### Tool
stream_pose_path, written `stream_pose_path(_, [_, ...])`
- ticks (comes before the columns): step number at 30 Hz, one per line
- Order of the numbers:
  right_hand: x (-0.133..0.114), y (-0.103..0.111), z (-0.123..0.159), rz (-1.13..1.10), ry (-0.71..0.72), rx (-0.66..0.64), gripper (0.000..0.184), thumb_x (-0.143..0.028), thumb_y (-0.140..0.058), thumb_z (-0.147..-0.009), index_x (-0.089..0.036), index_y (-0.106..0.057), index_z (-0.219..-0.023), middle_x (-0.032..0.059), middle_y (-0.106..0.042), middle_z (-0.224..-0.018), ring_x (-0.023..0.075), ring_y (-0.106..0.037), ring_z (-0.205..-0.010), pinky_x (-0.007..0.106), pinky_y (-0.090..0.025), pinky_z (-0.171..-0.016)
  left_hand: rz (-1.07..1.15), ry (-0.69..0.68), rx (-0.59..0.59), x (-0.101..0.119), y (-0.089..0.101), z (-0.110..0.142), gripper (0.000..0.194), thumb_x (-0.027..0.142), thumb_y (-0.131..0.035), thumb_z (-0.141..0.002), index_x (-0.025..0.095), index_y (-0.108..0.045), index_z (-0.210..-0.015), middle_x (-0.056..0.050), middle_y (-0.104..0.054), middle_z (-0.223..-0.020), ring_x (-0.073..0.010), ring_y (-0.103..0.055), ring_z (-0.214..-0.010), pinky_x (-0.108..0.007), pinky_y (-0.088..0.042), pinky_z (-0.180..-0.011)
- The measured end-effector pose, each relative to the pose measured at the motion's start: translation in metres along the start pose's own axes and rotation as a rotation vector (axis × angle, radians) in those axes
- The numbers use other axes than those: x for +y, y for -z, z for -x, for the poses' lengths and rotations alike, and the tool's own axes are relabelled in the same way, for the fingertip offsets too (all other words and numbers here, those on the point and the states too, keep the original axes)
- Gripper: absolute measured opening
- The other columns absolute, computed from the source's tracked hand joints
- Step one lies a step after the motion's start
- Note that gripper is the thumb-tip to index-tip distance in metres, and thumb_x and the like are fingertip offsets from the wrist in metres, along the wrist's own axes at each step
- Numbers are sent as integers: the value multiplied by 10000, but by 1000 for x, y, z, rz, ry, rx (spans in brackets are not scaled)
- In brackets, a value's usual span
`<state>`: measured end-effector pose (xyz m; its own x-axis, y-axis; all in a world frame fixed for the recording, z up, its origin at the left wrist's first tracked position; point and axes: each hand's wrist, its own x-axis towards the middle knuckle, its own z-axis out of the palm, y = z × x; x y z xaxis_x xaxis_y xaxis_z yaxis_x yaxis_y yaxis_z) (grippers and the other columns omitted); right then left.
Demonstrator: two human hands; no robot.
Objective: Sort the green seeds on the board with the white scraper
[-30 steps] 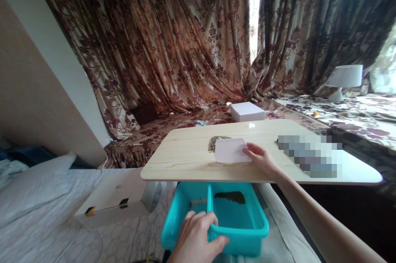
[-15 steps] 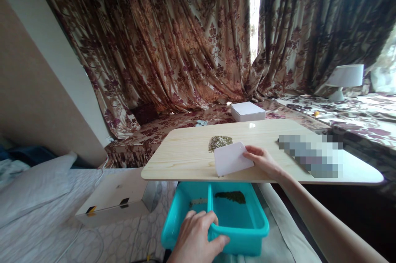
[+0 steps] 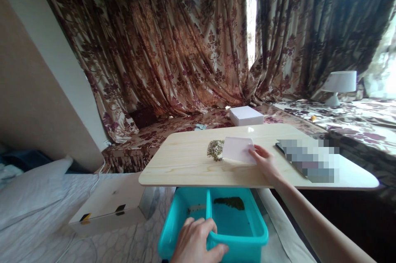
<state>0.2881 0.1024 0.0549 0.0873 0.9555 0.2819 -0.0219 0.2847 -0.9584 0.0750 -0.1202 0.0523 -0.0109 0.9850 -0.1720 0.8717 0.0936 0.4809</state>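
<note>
My right hand (image 3: 263,161) pinches a thin white plastic scraper (image 3: 237,149) by its right edge, over the pale wooden tabletop (image 3: 179,168). The scraper's left edge meets a small heap of mixed green and whitish grains (image 3: 214,149). Below the near edge of the tabletop is a turquoise two-compartment bin (image 3: 235,239). My left hand (image 3: 198,239) grips its near rim at the divider, thumb outside. Dark green grains (image 3: 230,202) lie in the right compartment, and a few pale and dark grains (image 3: 196,207) in the left one.
A pixelated flat object (image 3: 309,163) lies on the right of the tabletop. Behind it stands a white box (image 3: 246,115) on the patterned cover. A long white carton (image 3: 108,203) is on the bed at left, and a white lamp (image 3: 340,83) stands far right.
The scraper first came toward the tabletop's near edge, then moved back to the right side of the heap. The heap looks narrower. My left hand has stayed on the bin; the view tilted slightly.
</note>
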Motion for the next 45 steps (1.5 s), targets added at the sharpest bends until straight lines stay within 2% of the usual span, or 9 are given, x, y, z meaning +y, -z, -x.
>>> stream_pose_path(10, [2, -1, -1, 20, 9, -18, 424, -487, -716, -637, -181, -702, -930, 106, -771, -915, 295, -710, -896, 368, -565, -720, -3, -2, -3, 0, 1, -1, 228, 382, -577, -731, 249, -622, -911, -9, -660, -985, -238, -513, -1012, -322, -368, -880])
stream_pose_path(20, [-3, -2, 3, 69, 18, -87, 392, -483, -699, -674, -199, -720, -943, 86, -772, -918, 294, -705, -921, 382, -556, -782, -1, 8, 7, 2, 0, 2, 205, 374, -589, -740, 250, -619, -901, -3, -656, -970, -229, -515, -1005, -308, -368, -877])
stream_pose_path(31, [-4, 1, 2, 48, 17, -27, 374, -434, -667, -686, -182, -711, -958, 92, -768, -948, 291, -699, -946, 387, -551, -812, -29, 42, -76, 3, 5, -4, 251, 411, -609, -721, 262, -626, -923, -3, -642, -950, -238, -516, -982, -305, -364, -815])
stream_pose_path(39, [-3, 1, 2, 56, 11, -27, 350, -408, -664, -684, -190, -716, -954, 84, -769, -941, 294, -698, -952, 395, -550, -818, -22, 34, -66, 2, 3, -4, 262, 421, -615, -719, 263, -629, -927, -3, -643, -958, -234, -514, -987, -302, -363, -825])
stream_pose_path(45, [-4, 1, 2, 64, 14, -12, 330, -396, -674, -671, -204, -726, -933, 79, -762, -1003, 298, -689, -979, 400, -544, -847, -24, 17, -5, -1, -2, -4, 245, 399, -626, -719, 260, -630, -921, -4, -649, -944, -233, -518, -994, -301, -366, -837])
